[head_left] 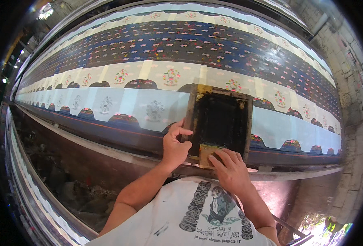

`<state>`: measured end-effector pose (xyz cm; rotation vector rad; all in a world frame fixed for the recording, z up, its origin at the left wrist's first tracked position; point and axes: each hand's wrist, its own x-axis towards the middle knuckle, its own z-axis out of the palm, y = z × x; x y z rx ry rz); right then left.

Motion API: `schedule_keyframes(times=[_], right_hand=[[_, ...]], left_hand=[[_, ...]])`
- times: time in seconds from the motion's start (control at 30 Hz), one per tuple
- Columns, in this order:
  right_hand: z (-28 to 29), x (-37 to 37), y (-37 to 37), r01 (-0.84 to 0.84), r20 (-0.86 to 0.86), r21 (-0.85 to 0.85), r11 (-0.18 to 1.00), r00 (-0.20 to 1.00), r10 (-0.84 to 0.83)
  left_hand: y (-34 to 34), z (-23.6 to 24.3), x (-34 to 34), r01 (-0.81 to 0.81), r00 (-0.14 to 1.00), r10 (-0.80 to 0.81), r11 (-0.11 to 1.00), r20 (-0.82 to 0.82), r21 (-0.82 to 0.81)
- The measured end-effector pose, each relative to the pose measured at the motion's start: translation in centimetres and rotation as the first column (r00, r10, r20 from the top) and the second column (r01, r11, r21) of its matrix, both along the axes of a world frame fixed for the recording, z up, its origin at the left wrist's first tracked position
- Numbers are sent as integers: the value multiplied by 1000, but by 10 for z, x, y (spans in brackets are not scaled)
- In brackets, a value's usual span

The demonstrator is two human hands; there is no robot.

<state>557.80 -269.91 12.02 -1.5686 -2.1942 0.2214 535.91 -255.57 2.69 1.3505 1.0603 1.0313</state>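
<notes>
A screen-printing frame (249, 119) with a wooden border and black, ink-covered mesh lies over the near row of pale blue fabric pieces (154, 107). At its near end stands a tan wooden squeegee (206, 157), gripped by my right hand (231, 168) with the fingers laid over its top. My left hand (176, 146) is at the frame's left edge, thumb and index finger apart and pointing toward the border. Its other fingers are partly hidden. Left of the frame, the blue pieces carry grey printed motifs; those to its right look plain.
Behind the frame runs a row of cream pieces (171, 76) with colourful prints. A long dark table (148, 45) speckled with ink carries more rows at its far side. A rail (66, 135) follows the near edge. A block wall (347, 82) stands at right.
</notes>
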Motion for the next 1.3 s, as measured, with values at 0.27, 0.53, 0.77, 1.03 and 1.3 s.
schedule_keyframes(times=[0.27,0.53,0.77,1.03,1.3], right_hand=[[40,49,65,-99,-14,-265,959,995,99],[20,80,160,52,-26,-79,996,998,-54],[2,65,150,108,7,9,994,994,-108],[9,5,54,163,15,-23,986,987,-162],[2,-12,0,181,-33,-162,970,981,-189]], left_hand=[[1,23,-7,123,928,-21,959,-373,254],[14,38,-11,351,737,109,782,-667,515],[23,33,-14,370,735,109,762,-669,531],[21,31,-16,375,768,50,773,-638,512],[12,24,-10,260,889,-96,911,-448,321]])
